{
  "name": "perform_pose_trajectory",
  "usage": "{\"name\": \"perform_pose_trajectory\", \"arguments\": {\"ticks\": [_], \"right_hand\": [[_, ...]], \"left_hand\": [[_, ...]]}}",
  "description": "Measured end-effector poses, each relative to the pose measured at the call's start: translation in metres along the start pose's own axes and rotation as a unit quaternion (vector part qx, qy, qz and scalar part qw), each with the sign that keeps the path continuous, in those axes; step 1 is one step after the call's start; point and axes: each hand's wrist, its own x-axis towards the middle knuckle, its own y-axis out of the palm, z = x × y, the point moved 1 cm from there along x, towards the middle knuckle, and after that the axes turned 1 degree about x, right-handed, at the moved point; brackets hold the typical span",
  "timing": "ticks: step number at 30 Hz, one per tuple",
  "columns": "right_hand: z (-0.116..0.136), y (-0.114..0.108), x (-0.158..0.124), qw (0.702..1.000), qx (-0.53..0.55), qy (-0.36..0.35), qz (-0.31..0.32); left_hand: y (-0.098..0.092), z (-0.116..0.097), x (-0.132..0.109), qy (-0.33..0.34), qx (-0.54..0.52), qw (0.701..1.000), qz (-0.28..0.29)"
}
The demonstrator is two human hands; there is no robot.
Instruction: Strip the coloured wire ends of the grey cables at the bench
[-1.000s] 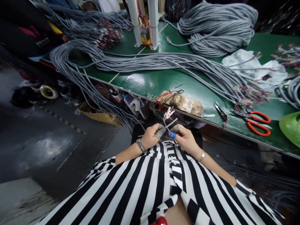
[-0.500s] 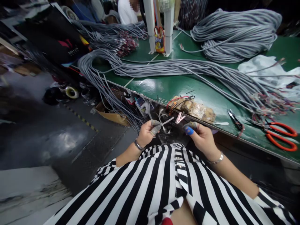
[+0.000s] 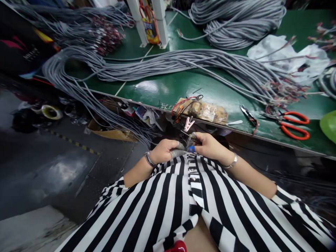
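At the front of the striped shirt, my left hand (image 3: 165, 151) is closed in a pinch, its thumb and forefinger in grey finger covers. Its fingertips hold a grey cable, of which little shows now. My right hand (image 3: 210, 145) comes up against it from the right, fingers pressed together, with a blue wrap on one finger and a grey cover on another. A thin dark piece sticks out up and left from its fingertips; what exactly it grips is hidden. Just beyond the hands, a pink clothes peg (image 3: 188, 124) is at the bench edge.
A long bundle of grey cables (image 3: 157, 66) lies across the green bench (image 3: 154, 85) and hangs off its left side. On the bench are a taped cardboard piece (image 3: 210, 111), small cutters (image 3: 249, 117), orange-handled scissors (image 3: 294, 127), a cable coil (image 3: 236, 28) and a plastic bag (image 3: 273, 52).
My right hand has moved left and met my left hand; before, the two were apart. The grey cable's pale end, plain before, is now mostly hidden. The view has shifted right and down.
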Motion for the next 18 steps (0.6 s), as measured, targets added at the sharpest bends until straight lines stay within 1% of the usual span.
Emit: {"name": "perform_pose_trajectory", "arguments": {"ticks": [1, 2, 3, 4, 5, 7, 8, 9, 11, 13, 15, 17, 18], "right_hand": [[-0.003, -0.001, -0.001, 1.000, 0.012, -0.002, -0.012], [-0.005, -0.003, -0.003, 0.999, 0.012, -0.012, -0.037], [-0.007, -0.006, -0.005, 0.997, -0.005, -0.026, -0.071], [-0.009, -0.009, -0.008, 0.992, -0.041, -0.040, -0.112], [-0.010, -0.012, -0.012, 0.982, -0.092, -0.051, -0.155], [-0.015, -0.019, -0.021, 0.953, -0.194, -0.063, -0.223], [-0.018, -0.022, -0.026, 0.942, -0.225, -0.065, -0.241], [-0.022, -0.024, -0.030, 0.938, -0.238, -0.068, -0.243], [-0.031, -0.025, -0.034, 0.949, -0.239, -0.065, -0.195], [-0.039, -0.021, -0.034, 0.952, -0.272, -0.073, -0.118], [-0.045, -0.014, -0.029, 0.936, -0.333, -0.103, -0.050], [-0.045, -0.006, -0.023, 0.916, -0.376, -0.138, -0.004], [-0.041, -0.003, -0.020, 0.912, -0.382, -0.151, 0.010]], "left_hand": [[0.002, 0.003, 0.001, -0.015, -0.042, 0.999, 0.017], [0.004, 0.006, 0.002, -0.034, -0.094, 0.995, 0.018], [0.005, 0.010, 0.002, -0.054, -0.151, 0.987, 0.004], [0.006, 0.014, 0.002, -0.071, -0.210, 0.975, -0.023], [0.006, 0.017, 0.001, -0.081, -0.269, 0.958, -0.058], [0.004, 0.022, 0.000, -0.075, -0.378, 0.914, -0.123], [0.002, 0.023, -0.002, -0.064, -0.425, 0.891, -0.148], [-0.001, 0.023, -0.003, -0.053, -0.466, 0.867, -0.168], [-0.005, 0.023, -0.005, -0.043, -0.527, 0.828, -0.189], [-0.007, 0.022, -0.008, -0.050, -0.557, 0.806, -0.193], [-0.007, 0.023, -0.011, -0.062, -0.566, 0.798, -0.195], [-0.006, 0.024, -0.013, -0.077, -0.564, 0.797, -0.201], [-0.006, 0.025, -0.014, -0.084, -0.561, 0.797, -0.205]]}}
